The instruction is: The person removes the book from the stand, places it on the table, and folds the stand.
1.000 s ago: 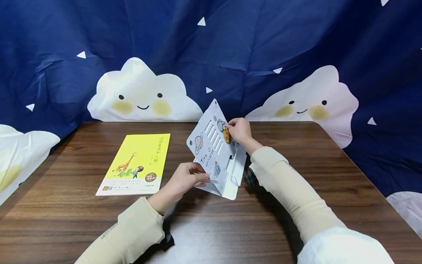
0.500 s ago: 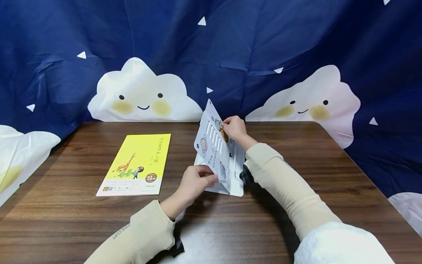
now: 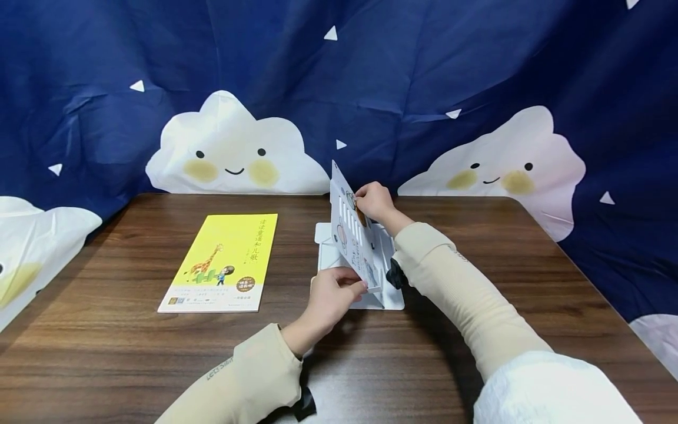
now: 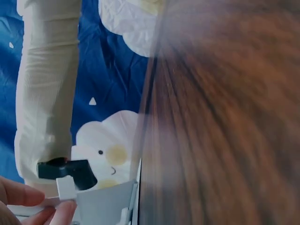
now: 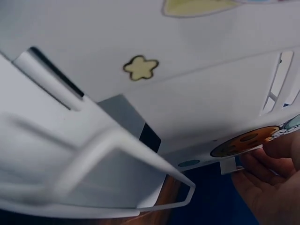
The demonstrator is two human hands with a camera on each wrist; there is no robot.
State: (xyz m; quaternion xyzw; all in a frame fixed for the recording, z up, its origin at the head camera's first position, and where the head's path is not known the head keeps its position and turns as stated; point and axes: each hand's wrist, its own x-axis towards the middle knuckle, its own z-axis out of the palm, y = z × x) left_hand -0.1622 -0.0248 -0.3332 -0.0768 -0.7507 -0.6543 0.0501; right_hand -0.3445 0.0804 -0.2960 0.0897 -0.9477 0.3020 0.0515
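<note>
A white book stand (image 3: 362, 250) with "Tiny universe" print and slots stands tilted up over its flat base (image 3: 329, 231) on the table. At its lower left corner, my left hand (image 3: 329, 297) pinches the panel's edge between thumb and fingers; the left wrist view shows these fingertips (image 4: 68, 212) at a white ledge. My right hand (image 3: 377, 202) pinches the panel's far right edge, beside the orange planet print (image 5: 246, 140). A bent white wire holder (image 5: 117, 136) sticks out in front in the right wrist view. The panel's back is mostly hidden.
A yellow book (image 3: 233, 235) with a giraffe cover lies flat left of the stand on the brown wooden table (image 3: 106, 330). Behind the table's far edge hangs a blue curtain (image 3: 371, 70) with smiling clouds.
The stand has turned and shifted right, its panel now seen nearly edge-on and more of the base showing at left. My left hand moved right with it; my right hand shifted slightly left.
</note>
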